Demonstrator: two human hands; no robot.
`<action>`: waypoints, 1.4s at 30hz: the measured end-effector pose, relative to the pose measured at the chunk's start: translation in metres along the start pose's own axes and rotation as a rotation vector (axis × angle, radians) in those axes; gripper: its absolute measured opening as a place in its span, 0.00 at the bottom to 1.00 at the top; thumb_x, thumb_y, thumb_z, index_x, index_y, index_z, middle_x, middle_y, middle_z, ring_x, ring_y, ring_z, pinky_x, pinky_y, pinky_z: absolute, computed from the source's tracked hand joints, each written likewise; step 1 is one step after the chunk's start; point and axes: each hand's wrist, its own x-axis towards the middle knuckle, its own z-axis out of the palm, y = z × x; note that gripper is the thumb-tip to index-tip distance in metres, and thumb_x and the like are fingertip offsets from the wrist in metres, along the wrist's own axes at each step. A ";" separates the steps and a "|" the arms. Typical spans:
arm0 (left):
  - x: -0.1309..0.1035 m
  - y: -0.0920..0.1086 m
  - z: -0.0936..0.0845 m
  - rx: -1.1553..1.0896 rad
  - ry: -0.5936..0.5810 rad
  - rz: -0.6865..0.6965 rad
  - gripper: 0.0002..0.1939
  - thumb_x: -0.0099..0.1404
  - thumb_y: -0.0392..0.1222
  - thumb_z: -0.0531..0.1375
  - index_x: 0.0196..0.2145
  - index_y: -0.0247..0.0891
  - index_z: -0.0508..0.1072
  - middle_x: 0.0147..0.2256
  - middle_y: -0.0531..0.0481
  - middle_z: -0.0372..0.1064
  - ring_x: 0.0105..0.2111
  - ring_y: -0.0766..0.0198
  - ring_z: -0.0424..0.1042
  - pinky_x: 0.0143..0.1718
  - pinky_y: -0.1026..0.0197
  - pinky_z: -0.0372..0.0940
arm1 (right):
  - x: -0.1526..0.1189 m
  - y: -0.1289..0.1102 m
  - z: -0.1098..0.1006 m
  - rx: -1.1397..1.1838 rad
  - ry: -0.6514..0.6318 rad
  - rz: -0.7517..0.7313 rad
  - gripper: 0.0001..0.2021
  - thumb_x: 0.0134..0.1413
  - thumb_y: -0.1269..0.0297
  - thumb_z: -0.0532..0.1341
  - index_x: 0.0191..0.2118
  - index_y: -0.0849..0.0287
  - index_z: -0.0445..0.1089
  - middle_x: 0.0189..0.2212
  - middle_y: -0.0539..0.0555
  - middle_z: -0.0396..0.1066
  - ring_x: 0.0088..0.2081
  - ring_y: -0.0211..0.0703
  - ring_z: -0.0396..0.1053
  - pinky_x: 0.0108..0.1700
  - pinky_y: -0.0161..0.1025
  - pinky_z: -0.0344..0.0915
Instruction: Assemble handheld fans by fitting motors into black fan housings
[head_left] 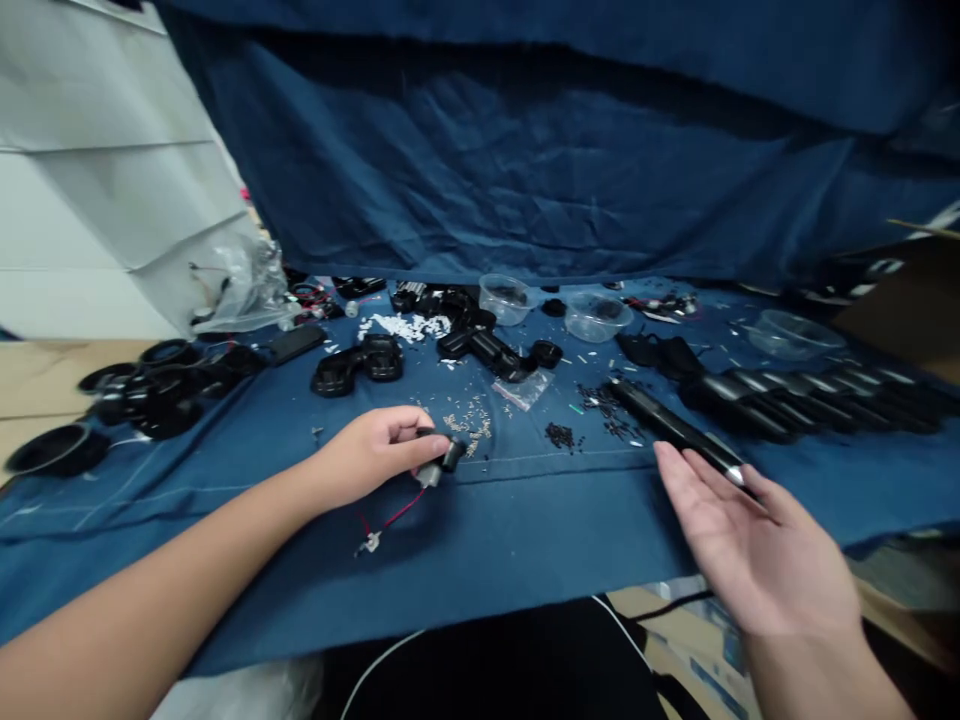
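Note:
My left hand point(379, 450) is closed, pinching a small motor point(430, 473) with a black fitting point(453, 455) on its end. Red wires point(403, 510) hang from it to a small pale connector point(371, 542) just over the cloth. At the right, my right hand point(757, 545) is turned palm up with its fingers fairly straight. A long black electric screwdriver point(675, 430) with a silver ring lies across those fingers, its thin tip pointing far left. Loose black screws point(559, 436) lie left of it, and brass-coloured screws point(472, 425) lie beyond my left hand.
Black plastic housings point(356, 365) sit mid-table. Black rings point(60, 450) pile up at left; a row of black shells point(817, 400) is at right. Clear tubs point(598, 316) and white bits point(409, 326) stand farther back, before a blue cloth curtain point(525, 170).

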 end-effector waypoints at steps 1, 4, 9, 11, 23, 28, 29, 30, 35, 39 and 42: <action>0.000 0.001 -0.001 -0.015 -0.005 -0.006 0.31 0.67 0.74 0.66 0.38 0.39 0.76 0.30 0.51 0.77 0.28 0.65 0.71 0.29 0.65 0.62 | -0.007 0.004 0.002 -0.053 -0.045 -0.031 0.20 0.66 0.59 0.61 0.57 0.64 0.76 0.58 0.71 0.75 0.56 0.54 0.81 0.50 0.45 0.87; 0.000 0.003 -0.001 -0.046 -0.032 -0.029 0.32 0.67 0.75 0.64 0.36 0.39 0.75 0.31 0.48 0.80 0.26 0.64 0.74 0.26 0.64 0.65 | -0.029 0.025 0.024 -0.515 -0.421 -0.425 0.16 0.65 0.57 0.71 0.55 0.56 0.79 0.50 0.59 0.78 0.45 0.42 0.81 0.47 0.38 0.84; 0.000 0.002 0.003 -0.088 -0.048 -0.041 0.34 0.65 0.77 0.66 0.34 0.39 0.73 0.26 0.50 0.78 0.23 0.64 0.76 0.22 0.66 0.65 | -0.050 0.063 0.102 -1.157 -1.231 -1.479 0.14 0.74 0.65 0.65 0.61 0.56 0.76 0.44 0.56 0.75 0.43 0.40 0.72 0.43 0.37 0.71; 0.000 0.000 0.003 -0.117 -0.044 -0.037 0.35 0.61 0.78 0.68 0.34 0.39 0.74 0.27 0.50 0.77 0.23 0.64 0.76 0.22 0.65 0.65 | -0.050 0.075 0.128 -1.144 -1.333 -1.622 0.10 0.75 0.66 0.63 0.56 0.56 0.78 0.39 0.54 0.73 0.39 0.40 0.67 0.40 0.38 0.65; 0.001 -0.006 -0.024 -0.027 0.134 0.109 0.40 0.78 0.74 0.44 0.41 0.35 0.77 0.19 0.51 0.70 0.19 0.62 0.70 0.24 0.61 0.64 | -0.008 0.101 0.147 -1.083 -0.942 -1.239 0.09 0.65 0.59 0.71 0.40 0.59 0.76 0.30 0.49 0.66 0.30 0.33 0.62 0.33 0.34 0.59; -0.006 0.000 -0.022 0.296 0.416 0.413 0.20 0.76 0.56 0.61 0.32 0.39 0.76 0.25 0.54 0.69 0.25 0.66 0.64 0.31 0.62 0.57 | 0.002 0.103 0.150 -1.141 -0.916 -1.060 0.14 0.62 0.55 0.72 0.36 0.60 0.72 0.31 0.49 0.66 0.31 0.34 0.61 0.34 0.35 0.55; -0.008 0.001 -0.021 0.349 0.458 0.467 0.18 0.76 0.53 0.61 0.33 0.39 0.77 0.27 0.53 0.72 0.27 0.66 0.66 0.33 0.61 0.57 | 0.000 0.104 0.150 -1.143 -0.937 -1.034 0.14 0.62 0.55 0.71 0.37 0.60 0.72 0.31 0.49 0.67 0.31 0.34 0.61 0.34 0.34 0.55; -0.009 0.002 -0.020 0.393 0.498 0.517 0.17 0.77 0.51 0.60 0.34 0.39 0.78 0.29 0.52 0.73 0.28 0.65 0.67 0.34 0.60 0.58 | -0.002 0.104 0.150 -1.143 -0.968 -1.011 0.14 0.63 0.55 0.71 0.37 0.60 0.72 0.31 0.49 0.67 0.32 0.34 0.62 0.35 0.34 0.56; -0.013 0.005 -0.017 0.542 0.572 0.733 0.17 0.79 0.47 0.57 0.32 0.41 0.75 0.28 0.50 0.73 0.29 0.62 0.68 0.36 0.57 0.62 | -0.016 0.107 0.150 -1.141 -1.074 -0.937 0.13 0.64 0.55 0.70 0.37 0.59 0.72 0.32 0.49 0.68 0.33 0.34 0.62 0.37 0.35 0.58; -0.016 0.005 -0.023 0.610 0.509 0.807 0.19 0.77 0.44 0.55 0.25 0.43 0.65 0.23 0.51 0.65 0.26 0.61 0.62 0.32 0.55 0.58 | -0.024 0.106 0.149 -1.141 -1.036 -0.904 0.16 0.63 0.54 0.71 0.34 0.59 0.67 0.31 0.49 0.66 0.31 0.34 0.60 0.35 0.36 0.54; -0.014 0.002 -0.032 0.627 0.536 0.770 0.21 0.78 0.44 0.53 0.25 0.43 0.61 0.24 0.51 0.60 0.27 0.61 0.60 0.32 0.54 0.56 | -0.030 0.106 0.148 -1.150 -1.047 -0.872 0.16 0.63 0.54 0.70 0.35 0.59 0.66 0.32 0.49 0.66 0.31 0.34 0.60 0.35 0.36 0.56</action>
